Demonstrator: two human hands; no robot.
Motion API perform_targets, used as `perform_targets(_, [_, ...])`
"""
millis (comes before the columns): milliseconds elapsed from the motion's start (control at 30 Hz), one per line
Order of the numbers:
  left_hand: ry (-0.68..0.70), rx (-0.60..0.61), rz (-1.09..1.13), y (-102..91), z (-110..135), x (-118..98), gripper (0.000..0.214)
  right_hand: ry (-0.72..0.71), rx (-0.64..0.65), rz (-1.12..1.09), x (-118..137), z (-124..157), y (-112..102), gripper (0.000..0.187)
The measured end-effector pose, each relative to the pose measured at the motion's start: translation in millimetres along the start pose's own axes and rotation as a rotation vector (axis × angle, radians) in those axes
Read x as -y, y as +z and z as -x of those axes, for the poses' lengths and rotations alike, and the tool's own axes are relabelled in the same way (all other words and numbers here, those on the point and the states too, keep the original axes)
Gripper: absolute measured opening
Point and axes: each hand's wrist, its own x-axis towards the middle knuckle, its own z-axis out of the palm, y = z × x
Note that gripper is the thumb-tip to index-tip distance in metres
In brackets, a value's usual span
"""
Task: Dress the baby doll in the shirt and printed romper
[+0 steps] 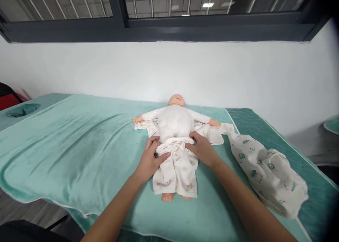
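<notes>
Your left hand [148, 161] and right hand [204, 150] pinch the trousers [183, 169], up at the doll's [176, 122] waist, the garment [215, 134] beneath unworn.

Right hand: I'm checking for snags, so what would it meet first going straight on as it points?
The right hand, at the waistband of the trousers, would likely meet the white top on the doll first, though depth is unclear.

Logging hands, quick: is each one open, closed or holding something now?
Left hand: partly curled at the waist of the patterned pants; whether it grips cannot be told.
Right hand: curled at the waist's other side; grip cannot be told either.
</notes>
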Motion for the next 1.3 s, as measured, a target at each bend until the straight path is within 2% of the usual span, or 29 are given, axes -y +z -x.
perform_targets(133, [0.014, -0.065, -0.008, 5.2, -10, 3, 0.023, 0.059, 0.014, 0.011, 13, 26, 2, 0.031])
perform_targets(267, [0.025, -0.095, -0.024, 6.6, -15, 3, 0.023, 0.08, 0.143, -0.189, 23, 54, 1, 0.036])
perform_targets(333, [0.032, -0.108, -0.029, 5.5, -13, 0, 0.023, 0.088, 0.184, -0.257, 26, 60, 1, 0.05])
perform_targets(400, [0.041, -0.104, -0.029, 3.5, -5, -4, 0.023, 0.11, 0.165, -0.248, 26, 59, 2, 0.054])
perform_targets(500, [0.06, -0.065, -0.026, 0.8, 19, -12, 0.027, 0.106, 0.093, -0.165, 22, 50, 7, 0.037])
perform_targets(633, [0.03, 0.01, -0.022, 0.5, 47, -14, 0.024, 0.018, 0.023, -0.082, 17, 41, 13, 0.019])
perform_targets(733, [0.017, 0.024, -0.031, 2.6, 51, -11, 0.026, 0.017, 0.013, -0.073, 20, 51, 12, 0.014])
perform_targets(800, [0.024, 0.0, -0.031, 4.3, 49, -8, 0.027, 0.02, 0.076, -0.066, 25, 68, 7, 0.015])
perform_targets(900, [0.03, -0.034, -0.012, 5.9, 46, -5, 0.033, -0.002, 0.193, -0.069, 33, 97, -1, 0.028])
perform_targets(1000, [0.042, -0.025, 0.003, 5.2, 46, -6, 0.033, -0.101, 0.219, -0.018, 37, 116, -3, 0.073])
perform_targets(1033, [0.047, -0.017, 0.003, 4.2, 47, -7, 0.03, -0.136, 0.203, 0.019, 38, 119, -2, 0.082])
perform_targets(1067, [0.049, -0.009, 0.001, 2.7, 49, -10, 0.026, -0.16, 0.178, 0.06, 39, 120, 0, 0.082])
perform_targets(1167, [0.047, 0.017, -0.007, -4.5, 59, -18, 0.022, -0.18, 0.115, 0.143, 44, 120, 4, 0.06])
perform_targets(1300, [0.02, 0.099, -0.038, -18.0, 79, -28, 0.03, -0.128, 0.137, 0.179, 53, 125, 4, 0.037])
